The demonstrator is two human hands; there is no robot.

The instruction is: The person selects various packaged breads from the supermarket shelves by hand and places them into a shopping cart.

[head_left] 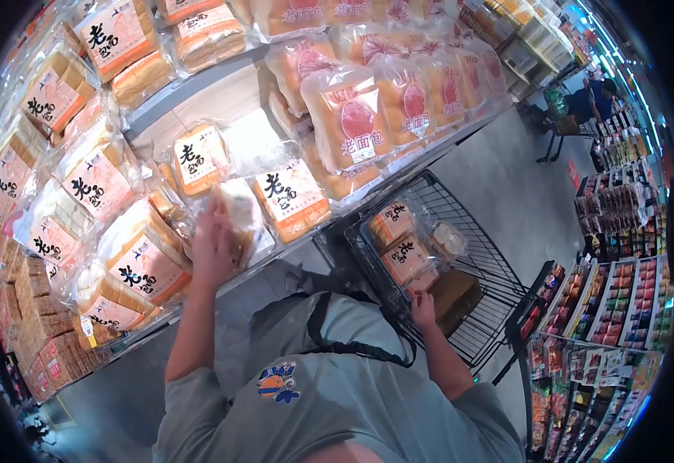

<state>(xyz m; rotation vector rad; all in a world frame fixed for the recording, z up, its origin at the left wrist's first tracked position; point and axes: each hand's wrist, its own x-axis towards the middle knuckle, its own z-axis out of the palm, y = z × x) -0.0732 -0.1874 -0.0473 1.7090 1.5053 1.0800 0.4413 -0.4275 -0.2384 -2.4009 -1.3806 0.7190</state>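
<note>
My left hand [215, 238] is over the bread display, smeared by motion. Its fingers close on the side of a tilted, blurred bread pack [243, 207]. Beside that pack lie a bread pack with an orange label [291, 197] and a smaller one [200, 160]. Down in the shopping cart, my right hand [423, 309] has its fingers bent at the lower edge of a clear-wrapped bread pack [408, 261]. Another bread pack [391, 224] lies just above it in the cart. A brown box [457, 299] sits right beside my right hand.
Red-printed bread bags [356, 116] stand in rows at the back of the display. Stacked loaves [133, 266] fill its left side. The black wire cart [499, 282] stands against the display edge. Snack shelves [607, 309] line the right, with a person [590, 100] farther off.
</note>
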